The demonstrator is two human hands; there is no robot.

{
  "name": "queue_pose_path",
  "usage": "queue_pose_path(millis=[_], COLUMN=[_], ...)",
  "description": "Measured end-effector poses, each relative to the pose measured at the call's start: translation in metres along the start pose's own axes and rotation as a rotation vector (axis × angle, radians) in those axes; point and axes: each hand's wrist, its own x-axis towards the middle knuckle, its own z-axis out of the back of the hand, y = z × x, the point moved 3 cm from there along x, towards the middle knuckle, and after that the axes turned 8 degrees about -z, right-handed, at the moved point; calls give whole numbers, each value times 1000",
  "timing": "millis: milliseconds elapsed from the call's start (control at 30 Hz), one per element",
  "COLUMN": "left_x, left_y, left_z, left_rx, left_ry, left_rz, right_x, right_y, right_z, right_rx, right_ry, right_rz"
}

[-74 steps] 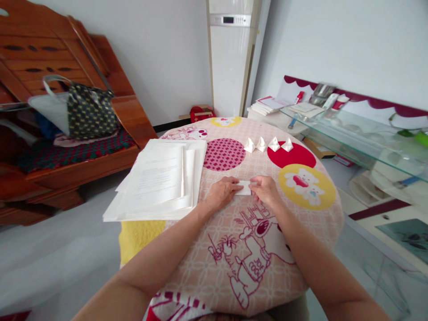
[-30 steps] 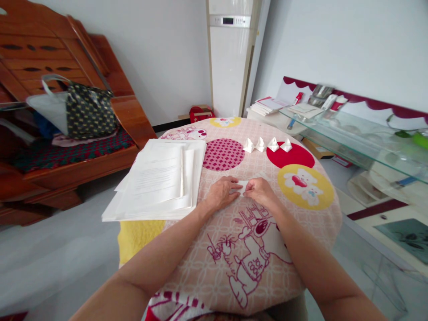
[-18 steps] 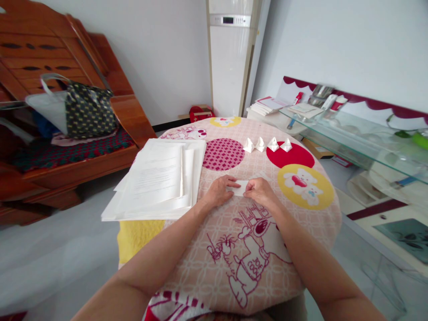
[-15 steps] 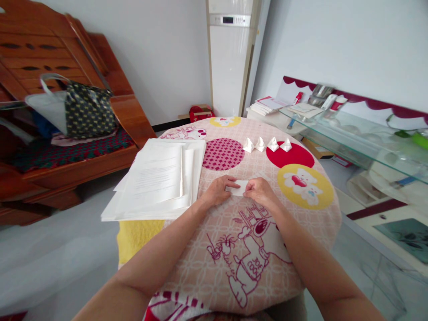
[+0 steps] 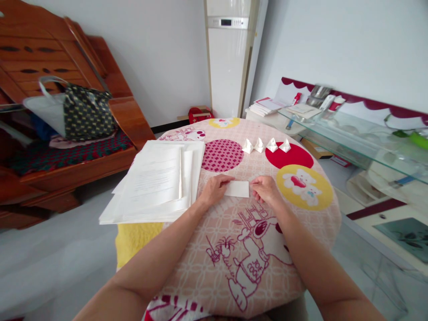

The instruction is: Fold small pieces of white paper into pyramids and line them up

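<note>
A small white rectangle of folded paper [image 5: 237, 189] lies on the patterned tablecloth in front of me. My left hand [image 5: 216, 188] is closed on its left edge, with the fingers covering that end. Just off the paper's right edge, my right hand [image 5: 265, 188] has loosely curled fingers, slightly apart and holding nothing. Beyond the hands, several small folded white paper pieces [image 5: 272, 145] stand in a row; some of them rest on a red circle of the cloth.
Left of my hands lies a stack of white paper sheets [image 5: 157, 174], some printed. A glass shelf [image 5: 351, 129] holding household items stands along the right side. A wooden bench [image 5: 76, 169] with a patterned bag [image 5: 87, 111] is at the left, and a tall white cabinet unit [image 5: 228, 67] behind.
My right hand has let go of the paper's right end and moved slightly right, uncovering it. The left hand has shifted a little left and stays on the paper.
</note>
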Motion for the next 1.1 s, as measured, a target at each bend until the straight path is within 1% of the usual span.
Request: queue_pose_path(millis=[100,200,300,367,433,500,567,633,767,833,900,967,1100], left_x=[-1,-2,-3,-5,-6,-7,-7,-7,-7,-8,-9,-10,-9], left_y=[-7,-10,-9,-8,-9,-13,-18,-24,-35,-39,-40,-40,-36], left_z=[1,-2,-7,-8,-8,-7,-4,-2,4,7,9,10,11], left_rx=[28,75,125,142,146,144,137,122,90,69,34,-14,-106], left_ry=[2,69,121,106,65,33,12,8,-38,-74,-84,-79,-49], left_rz=[2,-63,-123,-158,-211,-276,-320,-353,-466,-526,-561,-560,-515], right_x=[4,3,0,-2,-4,-6,-6,-5,-1,0,-1,-1,-2], right_y=[-2,0,3,5,7,8,8,9,9,10,12,13,15], right_z=[1,0,-1,-1,-2,-3,-4,-3,5,7,9,10,17], right_rx=[17,35,124,164,169,157,149,142,41,-18,-63,-114,-196], right_ry=[-1,9,49,104,176,249,279,227,-8,-64,-93,-148,-291], right_rz=[17,31,83,143,195,233,261,273,285,310,340,377,447])
